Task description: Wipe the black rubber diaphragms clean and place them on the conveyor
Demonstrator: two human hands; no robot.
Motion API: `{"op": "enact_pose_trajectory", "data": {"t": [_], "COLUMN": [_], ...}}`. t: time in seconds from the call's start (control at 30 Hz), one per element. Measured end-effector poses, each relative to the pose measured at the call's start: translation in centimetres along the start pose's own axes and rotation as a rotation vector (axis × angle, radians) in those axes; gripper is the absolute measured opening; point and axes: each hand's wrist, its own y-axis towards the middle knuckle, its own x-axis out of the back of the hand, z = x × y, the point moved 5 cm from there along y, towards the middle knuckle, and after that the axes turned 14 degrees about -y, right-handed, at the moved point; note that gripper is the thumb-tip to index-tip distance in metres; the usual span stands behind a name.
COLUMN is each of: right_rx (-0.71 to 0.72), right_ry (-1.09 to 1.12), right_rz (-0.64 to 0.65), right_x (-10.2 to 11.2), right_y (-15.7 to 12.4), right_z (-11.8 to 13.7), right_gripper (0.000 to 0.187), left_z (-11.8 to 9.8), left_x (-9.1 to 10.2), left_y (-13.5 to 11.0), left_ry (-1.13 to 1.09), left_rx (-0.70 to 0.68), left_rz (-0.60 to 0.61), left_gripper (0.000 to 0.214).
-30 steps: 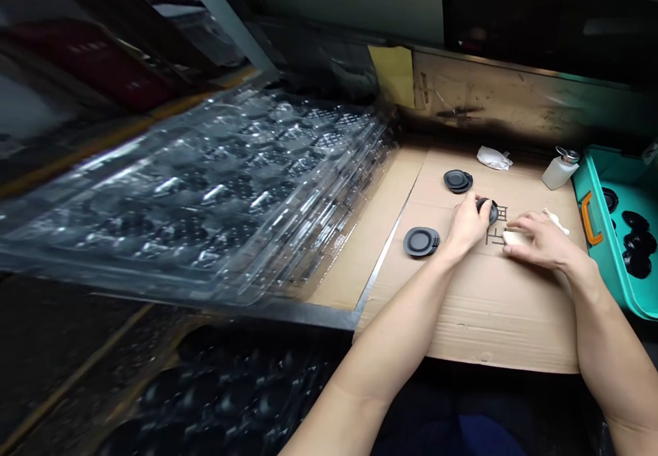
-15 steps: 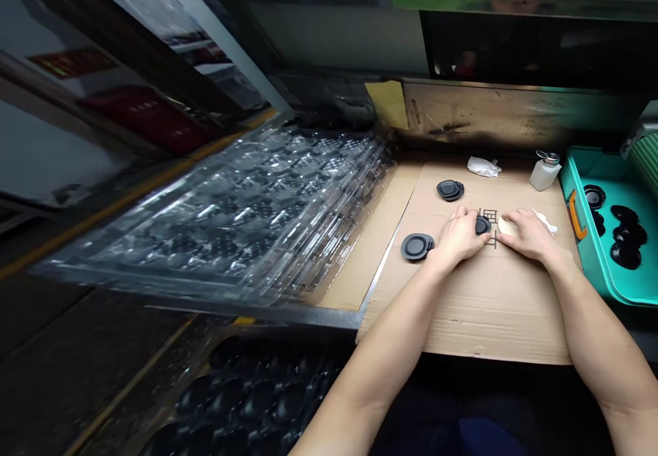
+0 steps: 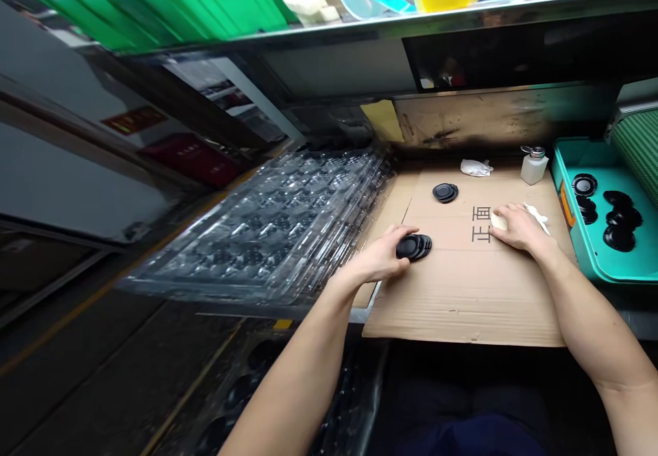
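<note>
On the cardboard, a fanned stack of black round caps [image 3: 422, 245] lies at the front left. My left hand [image 3: 383, 256] grips the left end of that stack, thumb and fingers around a black cap. My right hand [image 3: 519, 228] is closed on a pale round pad [image 3: 498, 221], resting beside the printed characters. A crumpled white cloth [image 3: 537, 217] lies just behind the right hand. Farther back is a second small pile of black caps [image 3: 445, 193].
Stacked clear plastic trays [image 3: 247, 223] stand on the left. A teal bin [image 3: 599, 264] with several black round parts is at the right, near a pump bottle [image 3: 534, 166] and a white wad [image 3: 476, 167]. A shelf with a green crate [image 3: 169, 3] hangs above.
My left hand has moved left from the printed characters to the front stack, and the black cap in the middle is gone from there. My right hand stays on the pale pad. The view has shifted.
</note>
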Motion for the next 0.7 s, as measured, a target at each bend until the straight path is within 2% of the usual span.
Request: {"op": "enact_pose_trajectory", "data": {"t": [0.17,0.3,0.37,0.43,0.5,0.57,0.6,0.67,0.7], "right_rx": [0.012,0.019,0.012,0.004,0.019,0.077,0.13,0.145,0.057], "right_ry": [0.001,0.016,0.014,-0.005,-0.033,0.0,0.063,0.259,0.334], "right_rz": [-0.008,-0.006,-0.008,-0.026,-0.08,-0.286,-0.411,-0.626,-0.722], "right_x": [-0.1,-0.3,0.5,2.3,4.8,7.8,9.0,9.8,9.3], "right_y": [-0.1,0.5,0.3,-1.1,-3.7,-7.8,-10.7,-17.6,-21.5], "right_z": [-0.1,-0.1,0.7,2.0,3.8,5.6,6.4,7.1,6.6], "right_gripper": [0.046,0.047,0.047,0.049,0.052,0.045,0.036,0.018,0.017], "left_z": [-0.5,-0.6,-0.5,-0.5,-0.8,-1.3,-1.8,-2.4,-2.5], "left_x": [-0.8,-1.5,-1.8,-1.9,-2.0,-2.0,-2.4,-4.8,-6.7], "left_y": [0.7,2.0,2.9,3.2,2.5,0.4,-1.3,-5.7,-8.1], "left_ry": [-0.021,-0.004,0.031,0.067,0.089,0.084,0.021,-0.121,-0.179], "left_rx": [-0.002,-0.033,-0.056,-0.073,-0.087,-0.118,-0.183,-0.29,-0.313], "left_rz": [0.003,0.063,0.092,0.101,0.083,0.022,0.021,0.175,0.249], "left_gripper": [0.077,0.085,0.078,0.066,0.061,0.05,0.047,0.059,0.066]}}
